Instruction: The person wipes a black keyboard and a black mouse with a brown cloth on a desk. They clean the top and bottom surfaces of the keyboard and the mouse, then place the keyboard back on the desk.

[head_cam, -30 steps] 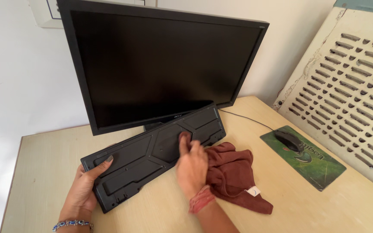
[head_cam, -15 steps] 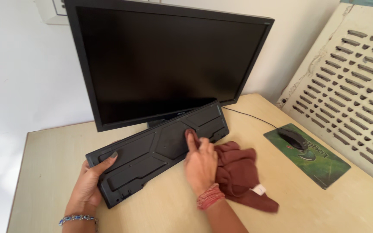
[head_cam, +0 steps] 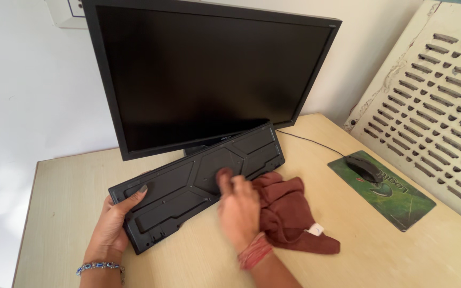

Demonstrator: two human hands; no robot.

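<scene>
— What do the fingers show you?

— On my left hand (head_cam: 112, 226) the thumb lies over the upper face of the keyboard (head_cam: 198, 184) and the other fingers curl under its near-left end, pinching that corner. My right hand (head_cam: 239, 210) is blurred; I make out the fingers bunched loosely together with the tips on the keyboard's underside near its middle, but I cannot tell whether they pinch anything.

— And the keyboard itself?

— It lies upside down, slanted across the desk (head_cam: 70, 181), its far end just under the monitor (head_cam: 209, 74). A maroon cloth (head_cam: 289, 216) lies crumpled just beside my right hand, touching the keyboard's near edge.

— Which step is this, as you judge it?

— Working over the overturned back with the fingertips while the left hand steadies it. The next move, I think, calls for keeping that left grip firm, since the far end is close to the monitor's stand. The mouse (head_cam: 364, 168) on its green mat (head_cam: 396, 197) is well apart.
</scene>
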